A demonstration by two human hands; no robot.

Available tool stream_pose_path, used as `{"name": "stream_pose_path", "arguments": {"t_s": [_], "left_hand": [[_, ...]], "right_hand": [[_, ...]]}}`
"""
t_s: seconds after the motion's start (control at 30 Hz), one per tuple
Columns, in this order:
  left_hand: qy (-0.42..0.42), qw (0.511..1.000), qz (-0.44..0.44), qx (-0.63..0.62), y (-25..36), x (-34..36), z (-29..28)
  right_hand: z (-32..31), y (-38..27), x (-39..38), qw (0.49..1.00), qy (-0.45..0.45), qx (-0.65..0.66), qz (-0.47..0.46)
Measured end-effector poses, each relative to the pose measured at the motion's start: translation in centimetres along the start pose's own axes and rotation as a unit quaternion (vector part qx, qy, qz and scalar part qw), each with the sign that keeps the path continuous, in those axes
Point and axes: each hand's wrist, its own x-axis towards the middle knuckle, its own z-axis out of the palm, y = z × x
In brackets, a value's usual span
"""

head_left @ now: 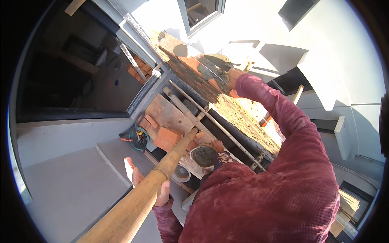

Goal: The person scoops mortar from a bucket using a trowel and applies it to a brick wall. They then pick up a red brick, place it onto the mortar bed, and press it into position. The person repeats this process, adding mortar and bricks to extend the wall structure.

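Observation:
My left hand (135, 176) is behind a thick bamboo pole (121, 202), fingers stretched out on one side and thumb against the other. My right hand (236, 77) reaches up to a brick wall top (188, 60), closed on what looks like a trowel (221, 60), in grey mortar (208, 73) beside a taut pale string. Below, a bucket of mortar (203, 157) stands by my bare foot (218, 146) on a plank platform (160, 106), with orange bricks (166, 139) and a white bucket (181, 173).
A dark window opening (60, 69) with bricks inside is at upper left, above a grey ledge (73, 170) and a tool bucket (137, 137). Bamboo scaffold poles (219, 125) run beside dark gaps under me. A white building wall (324, 48) rises on the right.

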Motion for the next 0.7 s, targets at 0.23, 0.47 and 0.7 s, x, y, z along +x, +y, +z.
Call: {"name": "stream_pose_path", "arguments": {"t_s": [0.23, 0.47, 0.7], "left_hand": [[0.013, 0.999, -0.017, -0.025, 0.4, 0.3, 0.6], [0.001, 0.999, -0.034, -0.004, 0.6, -0.3, -0.2], [-0.006, 0.997, -0.075, 0.009, 1.6, -0.2, -0.5]], "right_hand": [[0.2, 4.4, -0.9, 0.93, 0.02, -0.286, -0.232], [-1.6, 5.3, -8.4, 0.967, 0.149, 0.204, 0.037], [0.9, 5.6, -5.3, 0.986, 0.13, 0.099, 0.013]]}}
